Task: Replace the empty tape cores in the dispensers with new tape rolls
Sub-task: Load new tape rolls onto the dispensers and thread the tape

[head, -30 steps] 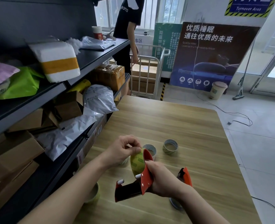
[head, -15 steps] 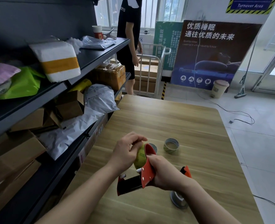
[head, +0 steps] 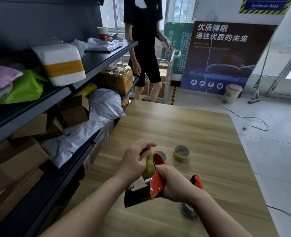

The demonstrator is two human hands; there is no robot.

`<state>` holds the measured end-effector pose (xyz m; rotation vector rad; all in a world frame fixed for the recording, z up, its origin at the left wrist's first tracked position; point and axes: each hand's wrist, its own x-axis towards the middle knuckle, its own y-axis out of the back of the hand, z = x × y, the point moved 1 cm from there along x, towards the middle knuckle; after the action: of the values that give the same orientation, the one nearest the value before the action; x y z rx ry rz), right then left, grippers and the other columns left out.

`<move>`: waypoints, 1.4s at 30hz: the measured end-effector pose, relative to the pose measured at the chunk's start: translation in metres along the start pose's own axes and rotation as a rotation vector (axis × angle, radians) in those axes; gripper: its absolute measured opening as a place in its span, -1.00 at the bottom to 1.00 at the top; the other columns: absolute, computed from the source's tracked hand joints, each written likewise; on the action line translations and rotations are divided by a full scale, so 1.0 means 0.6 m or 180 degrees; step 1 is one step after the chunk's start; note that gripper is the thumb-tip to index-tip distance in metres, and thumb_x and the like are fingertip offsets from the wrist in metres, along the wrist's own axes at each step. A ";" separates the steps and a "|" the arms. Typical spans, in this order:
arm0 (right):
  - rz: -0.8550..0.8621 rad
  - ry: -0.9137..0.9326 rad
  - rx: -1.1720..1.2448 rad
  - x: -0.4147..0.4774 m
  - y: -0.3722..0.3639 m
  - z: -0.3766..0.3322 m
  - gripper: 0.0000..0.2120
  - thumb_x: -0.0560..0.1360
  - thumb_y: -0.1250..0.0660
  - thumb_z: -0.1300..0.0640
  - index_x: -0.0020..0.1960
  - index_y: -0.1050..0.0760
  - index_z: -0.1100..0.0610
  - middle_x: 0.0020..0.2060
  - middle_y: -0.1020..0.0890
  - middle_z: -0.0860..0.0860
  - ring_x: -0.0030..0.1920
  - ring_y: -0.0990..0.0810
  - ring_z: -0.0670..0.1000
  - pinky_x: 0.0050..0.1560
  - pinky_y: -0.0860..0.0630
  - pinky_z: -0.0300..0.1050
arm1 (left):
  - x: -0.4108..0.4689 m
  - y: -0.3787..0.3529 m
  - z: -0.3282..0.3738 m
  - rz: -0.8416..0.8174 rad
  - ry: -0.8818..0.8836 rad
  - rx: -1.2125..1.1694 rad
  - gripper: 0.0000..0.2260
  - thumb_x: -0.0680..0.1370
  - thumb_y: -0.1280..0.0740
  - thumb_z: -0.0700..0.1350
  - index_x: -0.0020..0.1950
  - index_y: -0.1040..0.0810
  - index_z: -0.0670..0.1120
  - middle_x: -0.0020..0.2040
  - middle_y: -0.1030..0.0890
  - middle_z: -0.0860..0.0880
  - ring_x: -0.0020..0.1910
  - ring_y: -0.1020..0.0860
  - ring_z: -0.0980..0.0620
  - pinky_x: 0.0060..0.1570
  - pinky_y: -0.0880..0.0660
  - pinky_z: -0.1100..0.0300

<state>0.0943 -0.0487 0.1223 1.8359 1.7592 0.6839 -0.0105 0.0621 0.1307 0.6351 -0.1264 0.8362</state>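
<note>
Nearest the camera, above the near half of the table point(head: 209, 134), the right hand point(head: 174, 184) was clenched around the red dispenser point(head: 155, 182), gripping its side plate while the black handle pointed down and left. The left hand point(head: 134, 159) was closed over the yellowish tape roll point(head: 149, 166), which sat against the plate, seemingly on or going onto the hub (the hub itself was hidden). The roll looked rigid and fairly light; its glossy outer face would likely be slick, so holding it by the rim, as the fingers did, seemed wise. The dispenser's toothed blade end would call for care.

Behind the right wrist, toward the table's right edge, a second red dispenser point(head: 196, 183) stood over a grey roll point(head: 187, 212). Farther in lay an empty core point(head: 181, 153) and another ring point(head: 161, 154), partly hidden. Beyond the far edge stood a person point(head: 143, 48).
</note>
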 end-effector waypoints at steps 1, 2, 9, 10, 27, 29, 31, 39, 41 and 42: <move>-0.0002 -0.0008 0.0028 -0.001 -0.003 0.001 -0.64 0.31 -0.58 0.11 -0.05 -0.46 -0.09 -0.22 -0.51 -0.36 -0.13 -0.52 -0.40 -0.09 -0.38 -0.51 | -0.002 0.000 -0.001 -0.0018 -0.0021 -0.0003 -0.73 0.50 -0.25 -0.36 0.03 -0.61 -0.05 -0.08 -0.60 0.07 -0.06 -0.55 0.17 -0.01 -0.53 0.17; 0.0006 -0.0006 0.0024 -0.001 -0.006 0.001 -0.65 0.31 -0.58 0.11 -0.05 -0.46 -0.09 -0.21 -0.51 -0.35 -0.12 -0.52 -0.40 -0.08 -0.38 -0.50 | -0.004 0.000 -0.001 -0.0036 -0.0037 -0.0001 -0.75 0.50 -0.24 -0.34 0.02 -0.61 -0.06 -0.08 -0.60 0.07 -0.05 -0.55 0.16 -0.02 -0.53 0.15; -0.0083 -0.0007 -0.0164 0.000 -0.002 -0.004 -0.60 0.32 -0.56 0.06 0.05 -0.46 -0.13 -0.12 -0.48 -0.36 -0.06 -0.47 -0.38 0.03 -0.36 -0.52 | -0.005 0.003 -0.005 -0.0085 0.0078 0.0049 -0.69 0.54 -0.24 -0.33 0.16 -0.55 0.00 -0.13 -0.54 0.07 -0.10 -0.51 0.14 -0.06 -0.51 0.24; -0.0079 0.0005 -0.0205 0.000 0.001 -0.006 -0.59 0.32 -0.56 0.05 0.08 -0.47 -0.12 -0.11 -0.48 -0.35 -0.05 -0.47 -0.35 0.06 -0.35 -0.50 | -0.004 0.005 -0.006 -0.0032 0.0054 0.0074 -0.71 0.53 -0.25 -0.33 0.14 -0.57 -0.02 -0.13 -0.54 0.07 -0.10 -0.51 0.15 -0.06 -0.49 0.29; -0.0017 0.0073 -0.0497 -0.001 0.007 0.008 -0.66 0.29 -0.57 -0.03 -0.01 -0.54 -0.03 -0.10 -0.59 -0.18 -0.06 -0.55 -0.16 -0.05 -0.39 -0.35 | 0.001 0.022 0.000 -0.0148 0.0344 -0.0365 -0.87 0.47 -0.39 -0.32 -0.21 -0.62 -0.11 -0.20 -0.61 -0.06 -0.16 -0.57 -0.02 -0.09 -0.53 0.03; -0.0059 0.0040 -0.0493 -0.006 0.003 0.008 -0.66 0.29 -0.57 -0.04 -0.02 -0.54 -0.02 -0.08 -0.59 -0.14 -0.04 -0.55 -0.14 -0.04 -0.40 -0.33 | -0.003 0.018 -0.005 -0.0174 0.0331 -0.0309 -0.86 0.47 -0.38 -0.32 -0.23 -0.59 -0.12 -0.22 -0.60 -0.06 -0.19 -0.55 -0.05 -0.12 -0.51 -0.01; -0.0059 0.0036 -0.0468 -0.009 -0.002 0.007 -0.66 0.29 -0.57 -0.02 -0.02 -0.53 -0.04 -0.11 -0.54 -0.20 -0.06 -0.51 -0.19 -0.07 -0.37 -0.40 | -0.005 0.016 -0.011 -0.0241 0.0315 -0.0212 -0.87 0.48 -0.36 -0.31 -0.23 -0.56 -0.12 -0.21 -0.59 -0.08 -0.19 -0.54 -0.08 -0.14 -0.50 -0.06; -0.0117 -0.0010 -0.0479 -0.011 -0.004 0.011 -0.59 0.29 -0.57 -0.01 0.06 -0.51 -0.01 0.00 -0.58 -0.17 0.03 -0.54 -0.15 0.05 -0.43 -0.30 | -0.007 0.016 -0.010 -0.0440 0.0388 -0.0167 -0.81 0.52 -0.31 -0.34 -0.06 -0.61 -0.07 -0.12 -0.64 0.02 -0.09 -0.59 0.13 -0.02 -0.54 0.22; -0.0108 0.0002 -0.0559 -0.011 -0.001 0.015 -0.57 0.29 -0.57 -0.02 0.07 -0.49 0.01 0.05 -0.61 -0.10 0.06 -0.54 -0.10 0.08 -0.45 -0.24 | -0.003 0.022 -0.010 -0.0492 0.0297 -0.0032 -0.82 0.50 -0.33 -0.35 -0.04 -0.65 -0.12 -0.10 -0.66 0.03 -0.07 -0.60 0.16 0.00 -0.54 0.25; -0.0115 -0.0004 -0.0634 -0.011 0.001 0.016 -0.56 0.29 -0.57 -0.03 0.08 -0.49 0.03 0.04 -0.61 -0.08 0.06 -0.53 -0.09 0.09 -0.44 -0.25 | 0.000 0.026 -0.009 -0.0531 0.0272 0.0059 -0.84 0.49 -0.34 -0.34 -0.05 -0.67 -0.13 -0.11 -0.67 0.02 -0.08 -0.61 0.14 0.00 -0.55 0.23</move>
<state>0.1007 -0.0556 0.1155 1.6668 1.6548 0.8124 -0.0223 0.0728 0.1338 0.6176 0.0119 0.7028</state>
